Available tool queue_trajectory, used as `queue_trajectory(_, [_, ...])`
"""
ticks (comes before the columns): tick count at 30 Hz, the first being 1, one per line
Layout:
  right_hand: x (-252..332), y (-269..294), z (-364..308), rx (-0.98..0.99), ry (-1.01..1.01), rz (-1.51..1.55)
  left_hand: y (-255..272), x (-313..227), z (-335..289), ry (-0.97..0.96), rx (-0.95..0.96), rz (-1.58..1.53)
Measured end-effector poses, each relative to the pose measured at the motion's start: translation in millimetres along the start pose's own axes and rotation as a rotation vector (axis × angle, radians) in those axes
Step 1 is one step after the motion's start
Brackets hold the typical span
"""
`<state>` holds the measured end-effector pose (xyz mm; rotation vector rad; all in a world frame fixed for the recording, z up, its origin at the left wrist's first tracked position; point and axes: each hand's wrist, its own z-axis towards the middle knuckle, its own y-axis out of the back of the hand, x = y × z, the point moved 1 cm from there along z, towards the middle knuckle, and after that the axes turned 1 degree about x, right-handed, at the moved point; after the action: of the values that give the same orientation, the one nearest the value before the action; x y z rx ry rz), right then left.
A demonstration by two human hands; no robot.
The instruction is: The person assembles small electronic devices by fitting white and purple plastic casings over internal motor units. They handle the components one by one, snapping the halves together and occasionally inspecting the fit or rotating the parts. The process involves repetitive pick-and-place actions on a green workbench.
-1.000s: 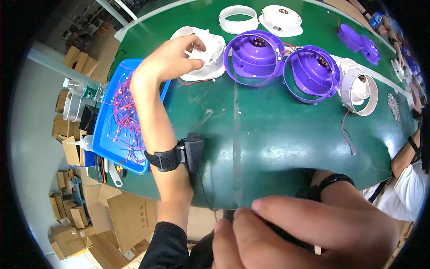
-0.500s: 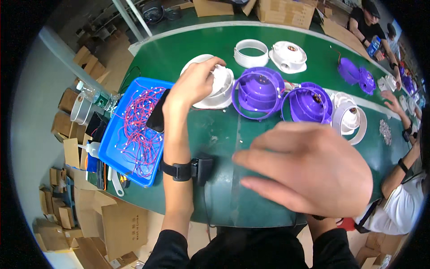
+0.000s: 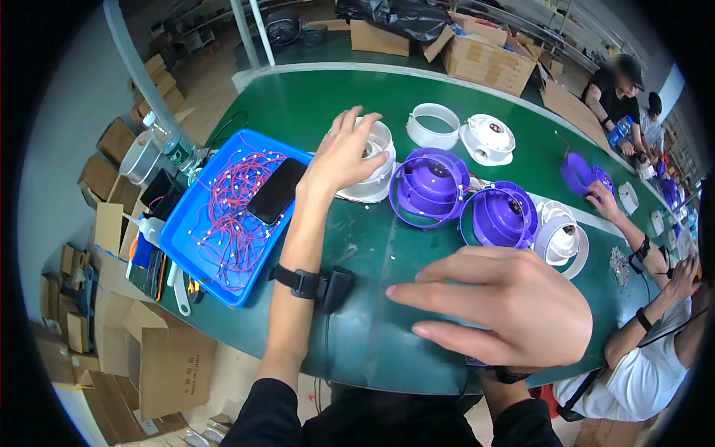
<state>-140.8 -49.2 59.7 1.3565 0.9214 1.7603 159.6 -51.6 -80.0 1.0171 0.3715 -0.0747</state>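
My left hand (image 3: 344,155) is over a white round plastic housing (image 3: 378,182), its fingers spread and the thumb reaching across the top. Part of that housing is hidden under the hand, and whether the fingertips touch it I cannot tell. My right hand (image 3: 506,309) hovers above the near side of the green table (image 3: 357,298), fingers stretched out with nothing seen in them. Beyond it stand two purple round housings, one on the left (image 3: 430,186) and one on the right (image 3: 500,216), each with a ring attached. Another white housing (image 3: 558,235) with a ring lies beside them.
A blue tray (image 3: 173,237) holds red wires and a black phone (image 3: 278,191). Farther back are a white ring (image 3: 433,125) and a white housing (image 3: 488,139). Small metal parts (image 3: 619,267) lie at right, near a co-worker's hand (image 3: 605,200). A bottle (image 3: 173,145) stands left.
The view has shifted. My left hand's fingers have spread from their curl over the white housing, and more of the phone shows. A co-worker's hand has come to the purple part at far right.
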Motion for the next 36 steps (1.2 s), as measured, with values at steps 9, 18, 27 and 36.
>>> queue_trajectory(9, [-62,6,10,-0.248,-0.32,-0.141,-21,8,2,0.117,-0.119,0.261])
queue_trajectory(18, [-206,-32,28,-0.254,-0.68,-0.189,-20,7,7,0.217,-0.056,0.286])
queue_trajectory(27, [-228,-30,22,-0.734,-0.823,-0.159,-21,9,9,0.205,-0.005,0.239])
queue_trajectory(36, [-238,-36,22,-0.617,-0.898,-0.193,17,-5,3,0.235,0.355,0.083])
